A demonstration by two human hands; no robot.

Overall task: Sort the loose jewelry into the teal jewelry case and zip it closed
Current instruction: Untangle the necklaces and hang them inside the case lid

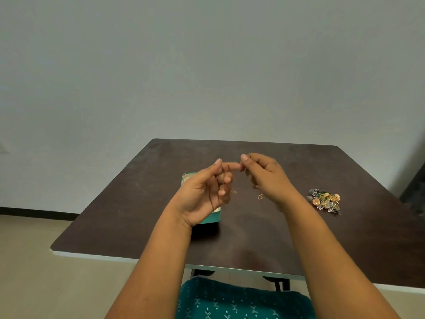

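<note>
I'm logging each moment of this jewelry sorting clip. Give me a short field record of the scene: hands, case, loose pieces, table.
left hand: raised above the case, fingers curled, a thin gold ring on one extended finger
right hand: raised, fingertips meeting the left fingertip
small gold piece: just below the right hand; dangling or lying on the table, cannot tell
teal jewelry case: open, mostly hidden behind the left hand
loose jewelry pile: on the table, to the right, apart from the case
table: dark brown

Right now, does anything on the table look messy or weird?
A little: the loose jewelry sits in a tangled heap at the table's right side, far from the teal case. Nothing looks spilled or broken.
</note>
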